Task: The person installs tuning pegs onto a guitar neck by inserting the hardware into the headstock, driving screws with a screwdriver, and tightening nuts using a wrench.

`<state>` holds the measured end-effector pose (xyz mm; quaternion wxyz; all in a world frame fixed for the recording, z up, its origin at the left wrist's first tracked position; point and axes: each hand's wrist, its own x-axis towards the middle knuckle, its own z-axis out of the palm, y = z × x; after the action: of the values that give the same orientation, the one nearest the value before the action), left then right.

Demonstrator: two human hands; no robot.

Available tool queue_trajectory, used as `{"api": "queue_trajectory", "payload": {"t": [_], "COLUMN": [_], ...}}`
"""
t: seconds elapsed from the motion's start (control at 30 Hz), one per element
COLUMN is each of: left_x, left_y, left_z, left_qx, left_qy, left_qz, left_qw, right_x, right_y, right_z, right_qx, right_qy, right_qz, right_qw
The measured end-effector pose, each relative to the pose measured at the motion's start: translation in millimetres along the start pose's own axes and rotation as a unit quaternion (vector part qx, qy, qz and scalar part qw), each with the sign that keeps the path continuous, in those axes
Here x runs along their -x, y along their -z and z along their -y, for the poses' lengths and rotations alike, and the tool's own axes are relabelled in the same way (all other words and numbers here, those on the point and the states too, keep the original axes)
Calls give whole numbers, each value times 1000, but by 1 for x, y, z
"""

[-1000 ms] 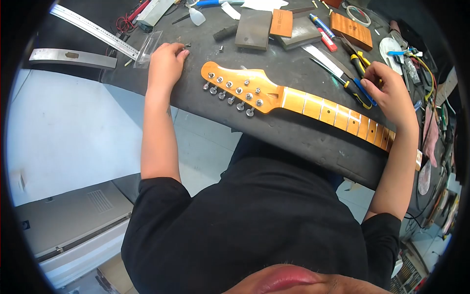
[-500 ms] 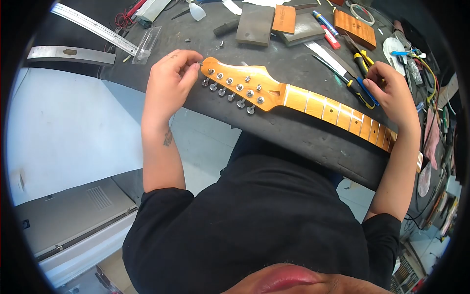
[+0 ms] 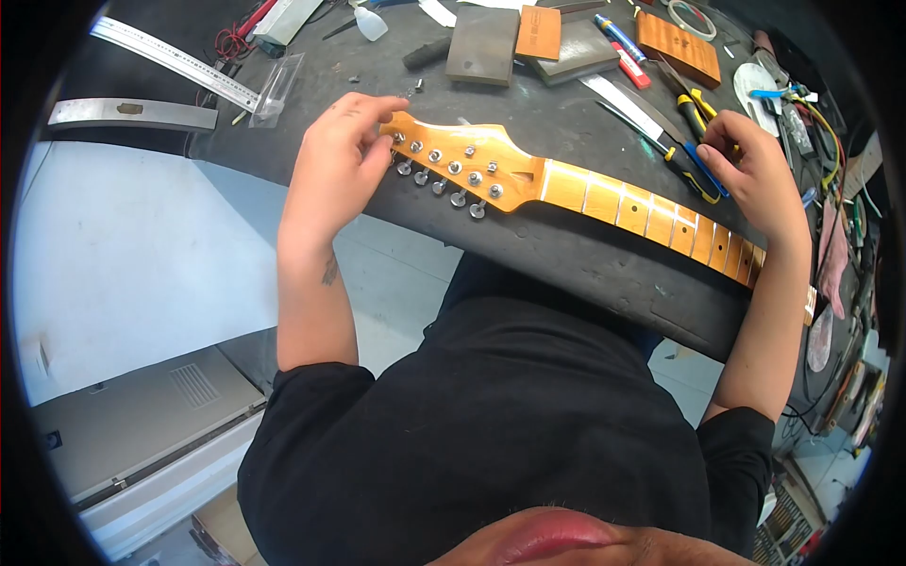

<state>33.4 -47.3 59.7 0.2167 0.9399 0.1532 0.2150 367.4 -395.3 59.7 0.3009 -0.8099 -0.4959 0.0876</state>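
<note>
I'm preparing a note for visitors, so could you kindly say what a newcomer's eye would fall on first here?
First, the glossy guitar neck, lying aslant across the dark bench, with the left hand at its headstock end. Then the wooden block toward the upper right, and the pale ruler at the upper left.

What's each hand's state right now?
Left hand: curled at the tip of the guitar headstock; grip can't be told.
Right hand: loosely curled, no held object visible.

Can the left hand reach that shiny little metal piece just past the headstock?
Probably yes: the shiny metal piece sits near the left hand, nothing visibly covering it, though that hand is at the headstock.
</note>
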Motion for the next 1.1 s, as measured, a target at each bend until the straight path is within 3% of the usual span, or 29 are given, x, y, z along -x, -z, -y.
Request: {"api": "queue_trajectory", "payload": {"t": [0.17, 0.27, 0.37, 0.4, 0.5, 0.6, 0.7, 0.8, 0.9, 1.0, 1.1], "left_x": [-1, -3, -17, -26, -47, -56, -54, -33, -2, 7, 9], "left_y": [-3, 4, 5, 6, -8, -17, -15, -9, -14, -13, -13], "left_z": [0, 7, 39, 55, 101, 121, 108, 43, 8, -4, 2], "left_qx": [33, 51, 182, 101, -165, -241, -211, 102, 139, 24, 26], "left_qy": [84, 16, 80, 118, 22, -14, 25, 216, 94, -59, -69], "left_qz": [34, 26, -52, -81, -91, -61, -99, -104, -87, -71, -81], "left_qw": [995, 998, 979, 984, 982, 968, 972, 965, 982, 995, 994], "right_x": [-1, 0, 0, 0, -1, 0, 0, 0, -1, -1, -1], "right_y": [0, 1, 1, 1, 0, 0, 1, 0, -2, -3, -2], "right_z": [-1, 2, 4, 3, 1, 2, 6, 3, -1, 1, -1], "right_qx": [0, -5, -7, -5, -1, -5, 0, -8, -9, -6, -1], "right_qy": [4, 2, -4, -4, 2, 8, -15, -11, -13, -9, 4], "right_qz": [1, 1, 4, 5, 3, -3, 5, 5, 8, 1, 7], "right_qw": [1000, 1000, 1000, 1000, 1000, 1000, 1000, 1000, 1000, 1000, 1000]}}
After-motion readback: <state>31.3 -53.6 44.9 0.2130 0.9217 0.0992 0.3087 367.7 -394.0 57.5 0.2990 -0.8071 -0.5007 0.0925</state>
